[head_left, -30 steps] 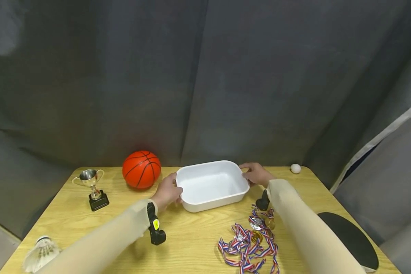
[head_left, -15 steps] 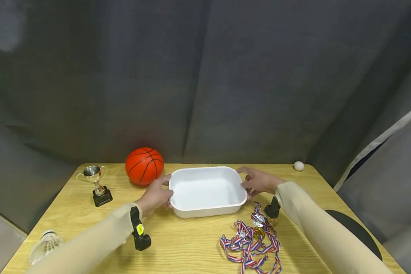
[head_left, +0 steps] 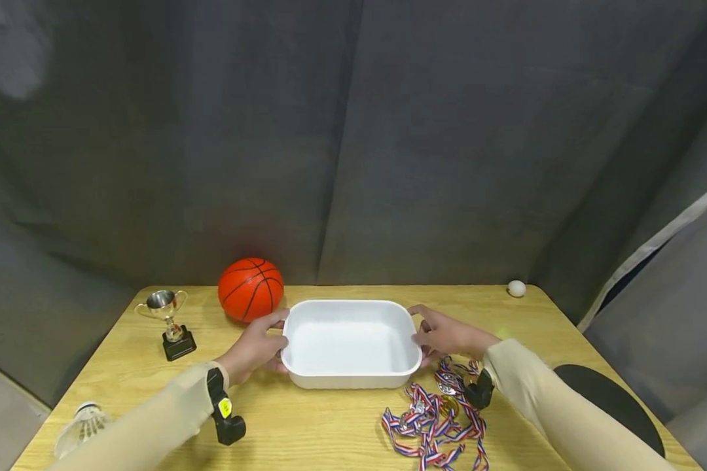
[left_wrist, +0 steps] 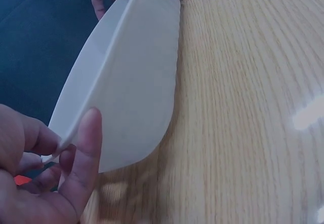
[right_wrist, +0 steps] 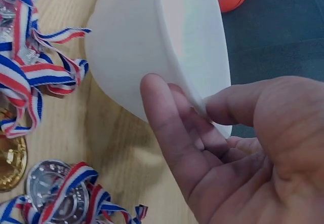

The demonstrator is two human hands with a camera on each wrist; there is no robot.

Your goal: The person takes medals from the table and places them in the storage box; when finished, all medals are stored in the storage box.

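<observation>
A white rectangular plastic bin (head_left: 352,381) with rounded corners sits between both hands in the middle of the table, its inside bare. My left hand (head_left: 256,347) grips its left end, thumb and fingers pinching the rim, as the left wrist view shows up close. At the opposite end my right hand (head_left: 448,335) pinches the rim the same way. In the right wrist view the bin's wall (right_wrist: 126,46) rises beside the fingertips. Several medals on striped ribbons (head_left: 430,428) lie just below the right hand.
An orange-red basketball (head_left: 251,290) stands behind the left hand. Further left are a small trophy cup (head_left: 171,320) and a shuttlecock (head_left: 82,428). A white ball (head_left: 516,288) lies at the back right, a black paddle (head_left: 609,405) at the right edge. A dark curtain (head_left: 353,144) hangs behind.
Both hands have brought the bin toward the front and slightly left, and it now lies squarer to the table edge. Both grips on the rim stay. The view has shifted slightly.
</observation>
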